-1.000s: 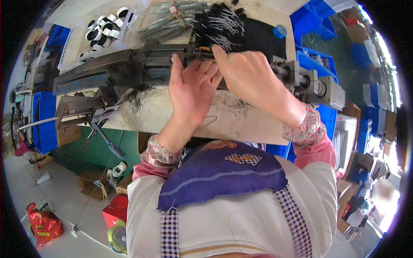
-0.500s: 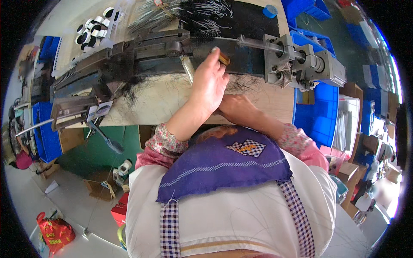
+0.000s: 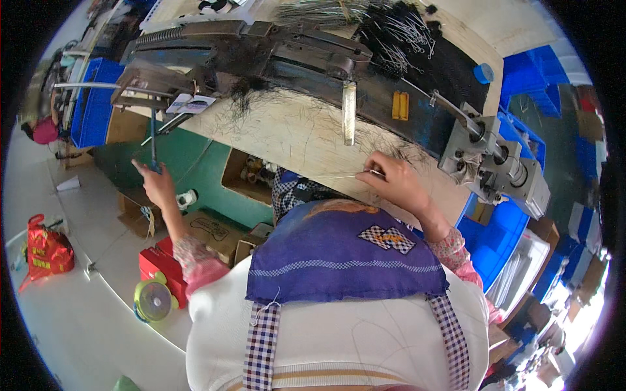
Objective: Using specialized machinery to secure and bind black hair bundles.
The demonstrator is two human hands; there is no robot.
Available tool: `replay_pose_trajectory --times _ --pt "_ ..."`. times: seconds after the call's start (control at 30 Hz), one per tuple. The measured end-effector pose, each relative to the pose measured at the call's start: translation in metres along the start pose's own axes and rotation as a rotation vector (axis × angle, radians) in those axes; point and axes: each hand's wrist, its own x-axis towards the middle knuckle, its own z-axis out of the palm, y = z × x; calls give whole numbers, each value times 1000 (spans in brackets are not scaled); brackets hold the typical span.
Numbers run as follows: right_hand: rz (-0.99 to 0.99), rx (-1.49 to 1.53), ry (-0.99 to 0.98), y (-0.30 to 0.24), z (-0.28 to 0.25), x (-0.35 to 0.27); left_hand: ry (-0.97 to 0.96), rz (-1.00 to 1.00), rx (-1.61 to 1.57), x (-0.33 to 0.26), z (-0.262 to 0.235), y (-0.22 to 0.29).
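My right hand is closed in a pinch at the front edge of the wooden bench. Between its thumb and finger is a thin metal wire, pointing left above my lap. Far to the left, my left hand is at the lower end of a dark lever below the machine. That end sits between thumb and fingers, with the index finger reaching out to the left. Above my right hand, a small yellow block lies on the dark machine bed, and a pale wrapped handle juts toward me.
A metal clamp assembly with a rod stands at the bench's right end. Bundles of looped wires lie behind the bed, near a blue cap. Dark bristles litter the bench. Blue bins stand at the right.
My hands have parted: the left has swung down and left to the lever, the right has drawn back with the wire. The view has turned, and the lever hangs more steeply.
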Motion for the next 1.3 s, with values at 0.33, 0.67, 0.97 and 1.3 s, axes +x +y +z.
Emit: replay_pose_trajectory --times 0.33,0.67,0.97,1.3 --pt "144 218 432 -17 -56 -30 -83 718 -475 -97 -39 176" --pt "-75 -60 589 -76 -94 5 -1329 778 -1196 -127 -68 263" --pt "-252 -661 472 -42 -111 34 -1657 -179 -1520 -170 -77 308" --pt "-191 -566 435 -53 -114 20 -1687 -727 -2495 -73 -78 242"
